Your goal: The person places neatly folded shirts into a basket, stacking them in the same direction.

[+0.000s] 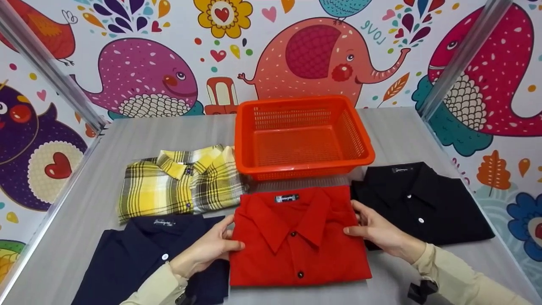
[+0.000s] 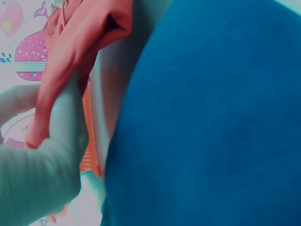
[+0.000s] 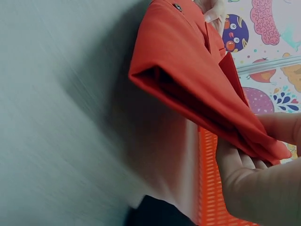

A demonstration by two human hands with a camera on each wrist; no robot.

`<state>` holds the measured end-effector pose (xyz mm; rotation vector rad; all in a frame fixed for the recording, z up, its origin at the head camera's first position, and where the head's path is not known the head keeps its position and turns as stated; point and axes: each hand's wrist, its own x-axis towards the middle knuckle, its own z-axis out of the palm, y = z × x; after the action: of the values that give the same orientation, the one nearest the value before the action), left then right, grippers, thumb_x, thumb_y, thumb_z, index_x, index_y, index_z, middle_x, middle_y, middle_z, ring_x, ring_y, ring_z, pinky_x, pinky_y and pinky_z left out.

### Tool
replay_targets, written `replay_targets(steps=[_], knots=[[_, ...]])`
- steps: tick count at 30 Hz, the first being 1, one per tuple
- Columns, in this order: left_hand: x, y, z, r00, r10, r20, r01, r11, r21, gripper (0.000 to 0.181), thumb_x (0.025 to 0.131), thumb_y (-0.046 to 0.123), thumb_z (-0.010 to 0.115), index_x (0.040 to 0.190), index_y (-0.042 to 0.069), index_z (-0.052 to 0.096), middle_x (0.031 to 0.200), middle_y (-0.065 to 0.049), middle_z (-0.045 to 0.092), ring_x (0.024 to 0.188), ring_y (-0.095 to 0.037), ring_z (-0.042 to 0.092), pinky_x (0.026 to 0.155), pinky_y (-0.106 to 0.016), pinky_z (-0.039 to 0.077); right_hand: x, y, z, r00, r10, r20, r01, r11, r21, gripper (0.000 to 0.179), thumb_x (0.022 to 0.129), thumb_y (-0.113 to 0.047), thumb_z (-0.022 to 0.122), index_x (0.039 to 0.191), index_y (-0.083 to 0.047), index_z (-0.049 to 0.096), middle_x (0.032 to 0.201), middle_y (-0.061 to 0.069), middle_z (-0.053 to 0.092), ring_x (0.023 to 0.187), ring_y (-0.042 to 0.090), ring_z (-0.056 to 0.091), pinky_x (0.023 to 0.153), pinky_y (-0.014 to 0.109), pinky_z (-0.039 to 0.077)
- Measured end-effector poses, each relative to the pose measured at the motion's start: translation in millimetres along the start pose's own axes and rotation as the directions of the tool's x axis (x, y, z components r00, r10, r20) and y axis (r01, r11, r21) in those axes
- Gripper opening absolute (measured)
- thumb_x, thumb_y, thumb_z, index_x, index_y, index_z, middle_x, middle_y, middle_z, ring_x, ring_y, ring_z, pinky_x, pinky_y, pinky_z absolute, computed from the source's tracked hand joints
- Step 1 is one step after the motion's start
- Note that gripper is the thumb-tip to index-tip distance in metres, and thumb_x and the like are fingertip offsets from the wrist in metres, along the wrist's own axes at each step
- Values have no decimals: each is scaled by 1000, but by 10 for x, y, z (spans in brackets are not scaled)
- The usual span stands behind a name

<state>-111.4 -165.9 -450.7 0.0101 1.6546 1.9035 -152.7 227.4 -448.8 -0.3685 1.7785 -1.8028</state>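
Observation:
A folded red shirt with dark buttons is held by its two side edges, collar toward the basket. My left hand pinches its left edge, thumb on top and fingers underneath. At the right edge my right hand grips the same way. In the right wrist view the shirt is lifted off the table, with a shadow below it, and the fingers of the right hand are under the fold. The left wrist view shows the left hand holding the cloth between thumb and fingers.
An orange plastic basket stands behind the red shirt. Folded shirts lie around: yellow plaid at back left, navy at front left, black at right. A patterned wall and metal posts bound the grey table.

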Motion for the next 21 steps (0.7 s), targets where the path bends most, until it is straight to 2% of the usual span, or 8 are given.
replay_targets(steps=[5,8,11,14,16,21], knots=[[-23,31,-3,998,57,16,-57,998,-4,91,83,-7,62,152,-2,3,107,-16,65,89,-26,67,74,-42,56,-18,-58,-6,998,-60,-3,60,997,-50,76,86,4,65,143,16,15,123,17,55,108,18,57,89,29,49],[-24,58,2,995,96,23,-96,995,-9,89,82,-8,62,153,-1,8,103,-16,66,86,-25,67,71,-40,57,-26,-99,-12,998,-66,0,66,997,-35,76,86,5,64,143,15,14,122,18,56,107,20,58,88,31,50],[-20,107,-1,993,117,17,-117,993,9,92,82,-8,62,152,-3,2,102,-15,65,85,-23,66,69,-36,57,-35,-149,-21,998,-64,-7,64,998,-4,79,87,6,64,145,13,11,122,17,57,107,21,59,87,32,51],[-12,177,-5,990,138,10,-138,990,40,92,83,-7,63,151,-6,0,105,-16,64,86,-22,66,69,-34,56,-40,-210,-38,996,-89,-21,89,996,-15,82,86,6,64,147,12,9,122,17,58,107,20,60,87,32,51],[-3,233,-6,987,160,9,-160,985,69,89,83,-6,64,151,-6,6,106,-17,64,87,-22,66,69,-33,56,-39,-255,-56,992,-121,-34,119,992,-37,80,86,7,64,146,13,11,120,16,60,105,19,60,87,31,51],[48,385,-11,977,212,5,-210,963,169,82,84,-3,67,151,-2,20,110,-16,62,88,-20,64,63,-27,53,-10,-382,-112,977,-202,-62,196,976,-91,66,85,8,64,140,11,27,112,15,64,98,19,63,82,31,53]])
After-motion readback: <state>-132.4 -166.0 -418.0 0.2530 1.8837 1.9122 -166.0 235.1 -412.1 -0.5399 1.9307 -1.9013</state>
